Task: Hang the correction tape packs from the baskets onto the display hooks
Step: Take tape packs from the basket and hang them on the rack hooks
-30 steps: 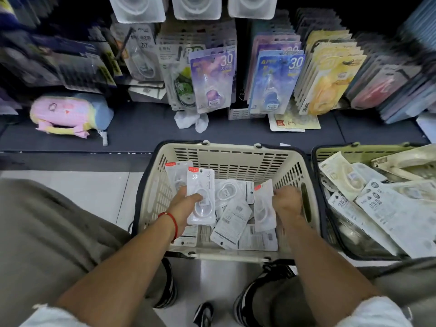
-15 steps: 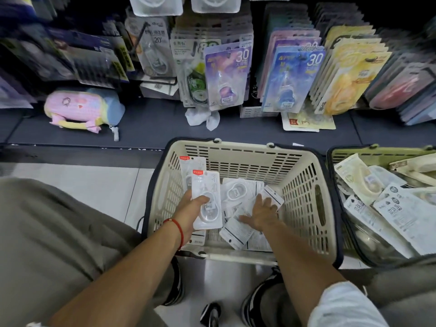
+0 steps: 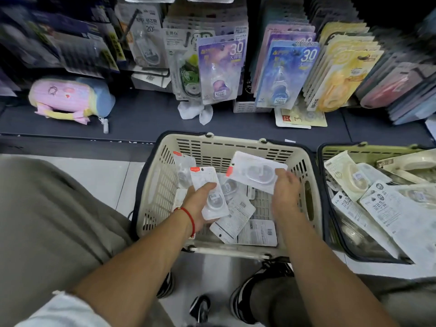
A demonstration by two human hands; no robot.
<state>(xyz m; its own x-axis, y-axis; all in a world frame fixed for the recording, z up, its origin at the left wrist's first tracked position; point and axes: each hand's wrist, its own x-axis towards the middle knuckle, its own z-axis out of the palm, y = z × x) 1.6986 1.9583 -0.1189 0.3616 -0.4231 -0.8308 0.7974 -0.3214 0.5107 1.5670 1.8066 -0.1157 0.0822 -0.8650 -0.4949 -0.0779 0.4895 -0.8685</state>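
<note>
A beige basket point(image 3: 212, 147) on the floor in front of me holds several white correction tape packs point(image 3: 238, 215). My left hand point(image 3: 200, 206) grips a small stack of packs point(image 3: 205, 182) upright over the basket's left side. My right hand point(image 3: 283, 192) pinches one pack point(image 3: 254, 171) by its right edge and holds it lifted, lying sideways, above the basket. Display hooks at the back carry hanging packs, among them a purple row point(image 3: 221, 67) and a blue row point(image 3: 285, 72).
A second, green basket point(image 3: 342, 148) at the right is full of larger white packs. A pink and blue pouch point(image 3: 68, 97) lies on the dark shelf at the left. Yellow packs point(image 3: 342, 74) hang at the right. My knees and shoes sit below the baskets.
My right hand has picked one pack out of the basket and lifted it up and right. My left hand keeps its stack in about the same place.
</note>
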